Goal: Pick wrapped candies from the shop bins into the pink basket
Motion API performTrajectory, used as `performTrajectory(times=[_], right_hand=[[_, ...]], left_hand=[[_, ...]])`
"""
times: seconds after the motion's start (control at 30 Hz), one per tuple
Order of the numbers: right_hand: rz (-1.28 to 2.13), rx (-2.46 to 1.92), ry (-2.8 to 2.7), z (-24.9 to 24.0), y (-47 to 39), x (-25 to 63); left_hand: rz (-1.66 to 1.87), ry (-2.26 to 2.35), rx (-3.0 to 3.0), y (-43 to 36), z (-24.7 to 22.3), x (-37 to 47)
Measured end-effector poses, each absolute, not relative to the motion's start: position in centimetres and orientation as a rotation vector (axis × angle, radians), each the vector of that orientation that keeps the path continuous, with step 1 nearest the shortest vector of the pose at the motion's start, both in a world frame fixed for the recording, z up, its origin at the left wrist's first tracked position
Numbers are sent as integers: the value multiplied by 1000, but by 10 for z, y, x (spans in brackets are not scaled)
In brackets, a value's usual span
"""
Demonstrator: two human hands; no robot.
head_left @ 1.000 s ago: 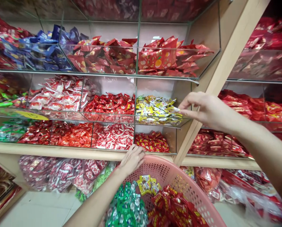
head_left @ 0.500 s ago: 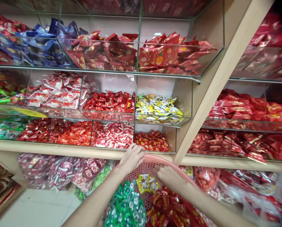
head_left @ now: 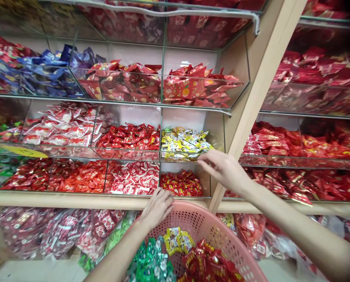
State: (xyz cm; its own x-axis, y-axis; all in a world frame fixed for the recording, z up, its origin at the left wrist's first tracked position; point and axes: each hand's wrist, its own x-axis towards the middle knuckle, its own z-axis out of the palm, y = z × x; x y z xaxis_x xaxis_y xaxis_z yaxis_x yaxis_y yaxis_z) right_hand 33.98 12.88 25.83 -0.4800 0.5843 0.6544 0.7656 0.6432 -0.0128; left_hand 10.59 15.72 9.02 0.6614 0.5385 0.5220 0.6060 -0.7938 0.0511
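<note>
A pink perforated basket (head_left: 239,243) holds green candies (head_left: 153,260), yellow wrapped candies (head_left: 177,241) and red candies (head_left: 211,262). My left hand (head_left: 158,204) is bent over the basket's far rim, its fingers close together at the shelf edge. Raised above the basket, my right hand (head_left: 218,166) is at the front of the bin of yellow-and-white candies (head_left: 185,141). Its fingers are loosely curved and a little apart, with nothing visible in them. The bin of small red candies (head_left: 182,184) lies just below that one.
Clear-fronted shelves hold red, blue, white and green packets. A slanting wooden post (head_left: 260,82) divides the shelving on the right. Plastic bags of candy (head_left: 26,231) sit under the wooden ledge (head_left: 75,199). A yellow tag (head_left: 26,151) is at the left.
My right hand has risen out of the basket to the yellow-and-white candy bin, and its fingers have loosened. My left hand stays on the rim. The view has shifted slightly.
</note>
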Motion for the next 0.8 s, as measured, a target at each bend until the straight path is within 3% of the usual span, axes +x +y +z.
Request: performTrajectory(times=[0.17,0.4,0.6,0.8], right_hand=[[-493,-1442,-2090,289,171,341],[-365,-1811,-2052,295,201,329],[-206,-1799,-2010,293,212,329],[-463,-1515,-1818,296,183,332]], left_hand=[[-820,-941,-2723,157,90,106],[-811,-928,-2707,157,89,106],[-827,-924,-2711,157,89,105],[-769,-946,-2709,158,89,106]])
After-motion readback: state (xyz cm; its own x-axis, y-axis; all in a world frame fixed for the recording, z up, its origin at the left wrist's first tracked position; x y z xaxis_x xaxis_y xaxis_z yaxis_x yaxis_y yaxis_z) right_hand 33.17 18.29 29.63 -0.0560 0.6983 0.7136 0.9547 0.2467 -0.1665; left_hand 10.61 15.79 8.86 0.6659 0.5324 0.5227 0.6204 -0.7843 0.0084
